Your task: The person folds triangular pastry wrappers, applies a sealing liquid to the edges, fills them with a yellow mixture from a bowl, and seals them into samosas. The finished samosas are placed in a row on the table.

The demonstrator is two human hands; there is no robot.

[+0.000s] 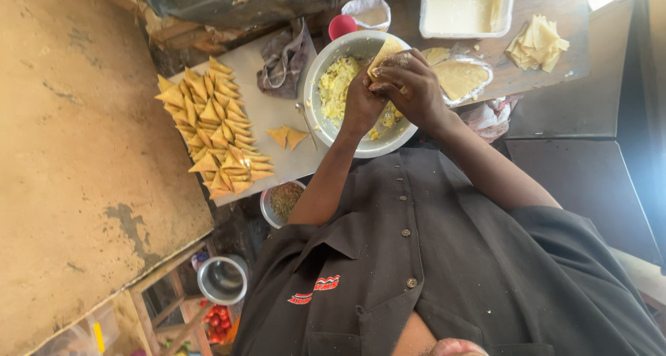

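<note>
My left hand point(361, 103) and my right hand point(415, 85) meet over a metal bowl point(313, 72) of crumbly yellow filling point(334, 85). Between them they hold a pale folded pastry wrapper point(386, 51), its pointed end sticking up past the fingers. The right-hand fingers curl over the top of the wrapper while the left hand cups it from below. A spoon point(306, 124) leans at the bowl's left rim. To the left, a pile of golden folded triangles point(211, 127) lies on a white board point(267, 106), with two loose triangles point(288, 136) beside it.
A stack of cut pastry sheets point(538, 44), a white tray point(463, 8) and a plate of wrappers point(459, 77) sit at the back right. A grey cloth point(284, 61) lies behind the board. A small spice bowl point(283, 202) and a metal pot point(222, 280) sit lower left.
</note>
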